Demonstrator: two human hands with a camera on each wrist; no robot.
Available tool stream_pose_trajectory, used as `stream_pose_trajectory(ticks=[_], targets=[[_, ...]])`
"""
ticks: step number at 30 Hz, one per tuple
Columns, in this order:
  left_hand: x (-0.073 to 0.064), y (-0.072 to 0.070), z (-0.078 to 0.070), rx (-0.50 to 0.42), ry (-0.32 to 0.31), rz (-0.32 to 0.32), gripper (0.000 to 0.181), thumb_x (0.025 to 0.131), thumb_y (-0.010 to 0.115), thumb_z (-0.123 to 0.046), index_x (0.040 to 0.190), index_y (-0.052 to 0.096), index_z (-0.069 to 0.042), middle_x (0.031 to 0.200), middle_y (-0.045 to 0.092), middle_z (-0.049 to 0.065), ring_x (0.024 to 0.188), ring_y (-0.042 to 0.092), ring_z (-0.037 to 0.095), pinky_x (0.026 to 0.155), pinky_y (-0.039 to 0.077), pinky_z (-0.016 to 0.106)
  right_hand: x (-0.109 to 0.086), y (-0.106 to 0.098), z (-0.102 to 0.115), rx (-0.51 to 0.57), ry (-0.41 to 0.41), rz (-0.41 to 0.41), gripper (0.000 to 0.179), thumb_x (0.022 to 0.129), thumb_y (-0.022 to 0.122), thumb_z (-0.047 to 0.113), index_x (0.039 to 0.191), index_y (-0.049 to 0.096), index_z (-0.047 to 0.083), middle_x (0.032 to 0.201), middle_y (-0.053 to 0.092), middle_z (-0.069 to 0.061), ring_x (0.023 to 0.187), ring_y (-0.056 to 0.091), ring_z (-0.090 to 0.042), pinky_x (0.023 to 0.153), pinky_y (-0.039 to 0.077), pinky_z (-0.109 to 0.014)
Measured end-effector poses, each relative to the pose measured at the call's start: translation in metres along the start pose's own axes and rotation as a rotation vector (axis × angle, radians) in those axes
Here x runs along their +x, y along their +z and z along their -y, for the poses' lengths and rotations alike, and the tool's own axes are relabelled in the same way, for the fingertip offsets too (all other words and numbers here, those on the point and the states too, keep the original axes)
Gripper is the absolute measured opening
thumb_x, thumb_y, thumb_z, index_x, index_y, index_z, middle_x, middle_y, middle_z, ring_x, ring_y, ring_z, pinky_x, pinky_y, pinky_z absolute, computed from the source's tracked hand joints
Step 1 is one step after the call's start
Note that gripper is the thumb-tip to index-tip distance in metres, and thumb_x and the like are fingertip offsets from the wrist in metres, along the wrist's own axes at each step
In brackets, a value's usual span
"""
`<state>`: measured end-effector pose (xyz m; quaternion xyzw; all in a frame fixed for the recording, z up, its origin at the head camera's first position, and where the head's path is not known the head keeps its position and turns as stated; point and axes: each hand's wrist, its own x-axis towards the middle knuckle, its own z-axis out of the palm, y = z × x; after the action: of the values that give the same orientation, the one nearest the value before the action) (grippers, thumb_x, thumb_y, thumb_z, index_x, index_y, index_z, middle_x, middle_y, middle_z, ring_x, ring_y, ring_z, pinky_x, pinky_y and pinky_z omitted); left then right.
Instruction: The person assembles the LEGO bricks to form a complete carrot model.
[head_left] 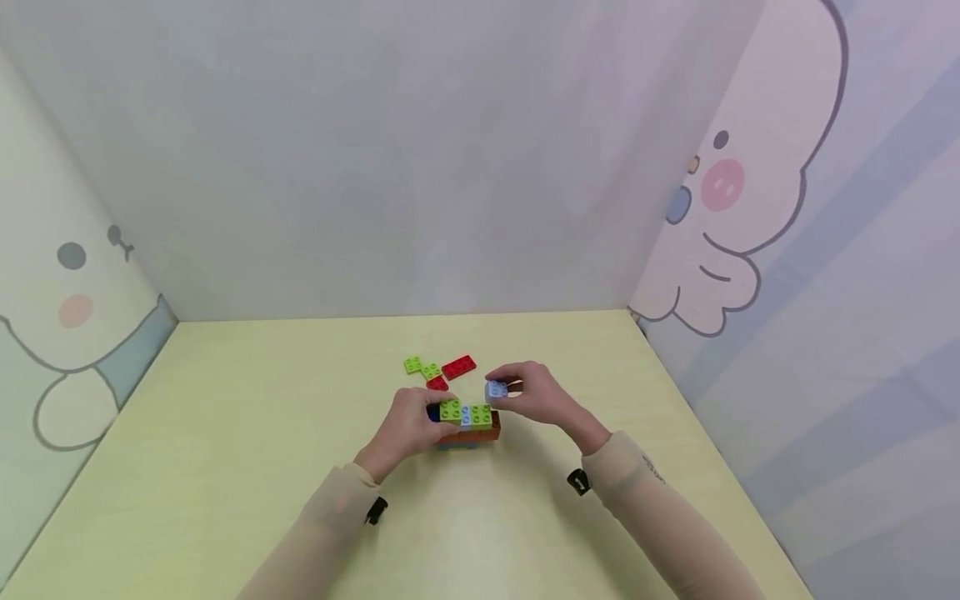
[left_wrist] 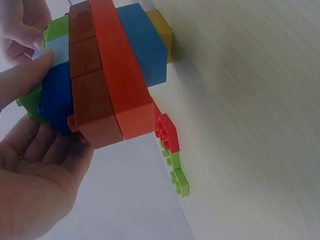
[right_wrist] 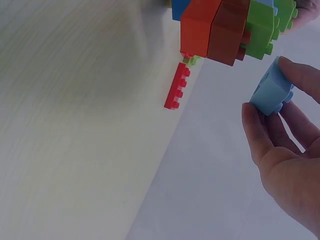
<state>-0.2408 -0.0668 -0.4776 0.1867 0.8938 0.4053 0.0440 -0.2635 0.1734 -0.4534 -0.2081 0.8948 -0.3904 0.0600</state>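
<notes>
While the person's right hand [head_left: 542, 398] pinches a light-blue studded toy brick [head_left: 497, 390] near, but apart from, the right end of a multicoloured brick assembly [head_left: 480, 434], the left hand [head_left: 408, 423] grips that assembly's left end, with loose red bricks [head_left: 459, 367] and lime-green bricks [head_left: 413, 365] lying beyond on the pale-yellow tabletop [head_left: 262, 450].

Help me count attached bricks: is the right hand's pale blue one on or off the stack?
Off: the right hand pinches the pale blue brick, with a visible gap to the stack.
</notes>
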Motion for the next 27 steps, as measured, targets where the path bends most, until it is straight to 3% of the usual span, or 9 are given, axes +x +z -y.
stream_pose_trajectory(ticks=[15,22,27], targets=[[0.000,-0.001,0.003,-0.018,0.021,-0.017,0.040,0.073,0.085,-0.023,0.110,0.073,-0.013,0.109,0.064,0.004,0.096,0.055,0.023,0.082,0.048,0.038,0.000,0.011,0.022,0.034,-0.021,0.078,0.034,0.082,0.076,0.013,0.115,0.068,0.009,0.109,0.063,0.003,0.094,0.059,-0.014,0.083,0.050,-0.033],[0.000,-0.001,0.005,-0.035,0.022,-0.018,0.039,0.072,0.085,-0.022,0.109,0.073,-0.014,0.106,0.064,0.002,0.095,0.055,0.023,0.083,0.048,0.038,0.002,0.017,0.026,0.057,-0.028,0.102,0.036,0.080,0.078,0.014,0.114,0.068,0.008,0.109,0.064,0.001,0.095,0.060,-0.015,0.085,0.050,-0.041],[0.001,0.000,0.008,-0.047,0.025,-0.018,0.039,0.072,0.085,-0.022,0.108,0.073,-0.015,0.105,0.063,0.001,0.094,0.053,0.021,0.081,0.048,0.037,0.002,0.020,0.028,0.052,-0.037,0.115,0.036,0.081,0.078,0.014,0.114,0.068,0.004,0.108,0.064,0.001,0.092,0.060,-0.015,0.083,0.051,-0.040]])
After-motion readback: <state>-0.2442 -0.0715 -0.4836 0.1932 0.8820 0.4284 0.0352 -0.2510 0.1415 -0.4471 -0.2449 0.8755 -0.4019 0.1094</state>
